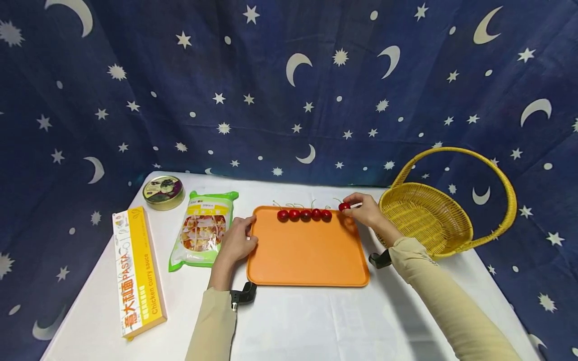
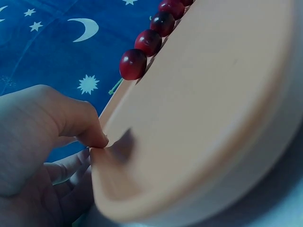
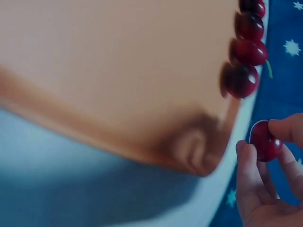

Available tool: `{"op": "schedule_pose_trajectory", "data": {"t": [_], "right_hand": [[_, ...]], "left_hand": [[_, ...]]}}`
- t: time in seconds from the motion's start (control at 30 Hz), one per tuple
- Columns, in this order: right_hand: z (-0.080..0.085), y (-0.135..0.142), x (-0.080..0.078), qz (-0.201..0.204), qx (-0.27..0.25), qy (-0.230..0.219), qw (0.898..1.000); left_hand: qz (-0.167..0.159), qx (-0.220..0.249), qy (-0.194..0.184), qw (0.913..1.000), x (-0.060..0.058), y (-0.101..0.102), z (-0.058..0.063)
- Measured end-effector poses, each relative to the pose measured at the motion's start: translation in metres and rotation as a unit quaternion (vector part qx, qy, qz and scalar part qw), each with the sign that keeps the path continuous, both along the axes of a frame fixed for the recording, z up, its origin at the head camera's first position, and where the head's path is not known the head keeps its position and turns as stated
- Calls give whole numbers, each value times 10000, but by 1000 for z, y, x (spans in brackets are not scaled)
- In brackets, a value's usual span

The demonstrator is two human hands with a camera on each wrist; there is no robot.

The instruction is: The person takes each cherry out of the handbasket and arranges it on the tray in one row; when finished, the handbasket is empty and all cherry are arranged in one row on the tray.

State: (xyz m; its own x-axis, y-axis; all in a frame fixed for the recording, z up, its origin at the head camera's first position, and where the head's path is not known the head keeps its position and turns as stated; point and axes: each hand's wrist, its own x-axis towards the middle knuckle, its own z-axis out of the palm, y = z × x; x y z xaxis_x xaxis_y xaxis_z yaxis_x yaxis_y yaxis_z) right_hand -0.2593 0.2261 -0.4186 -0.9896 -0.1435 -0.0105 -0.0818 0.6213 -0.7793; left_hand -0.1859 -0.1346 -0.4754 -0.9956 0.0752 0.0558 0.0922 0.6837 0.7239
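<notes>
An orange tray [image 1: 308,255] lies on the white table with several red cherries [image 1: 305,215] in a row along its far edge, stems pointing away. My left hand [image 1: 238,238] pinches the tray's left rim between thumb and fingers, plainly seen in the left wrist view, where the tray [image 2: 199,94] fills the right side. Over the tray's far right corner my right hand [image 1: 366,210] holds one more cherry [image 3: 266,141] between thumb and fingertips, its stem upward in the head view. That cherry sits a little to the right of the row's last cherry [image 3: 241,81].
A yellow wicker basket [image 1: 465,235] with a tall handle stands right of the tray, beside my right forearm. On the left are a green-edged food bag [image 1: 203,228], a round tin [image 1: 163,192] and a long pasta box [image 1: 137,271]. A star-patterned cloth [image 1: 271,125] hangs behind.
</notes>
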Motion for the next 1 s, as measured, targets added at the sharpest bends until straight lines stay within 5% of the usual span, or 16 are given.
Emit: {"op": "schedule_pose_trajectory", "data": {"t": [0.67, 1.0], "right_hand": [[-30, -26, 12, -681, -539, -379, 9955], [-33, -29, 13, -857, -699, -392, 9931]], "left_hand": [[30, 28, -118, 9999, -1, -10, -2], [174, -106, 530, 9984, 2, -6, 0]]}}
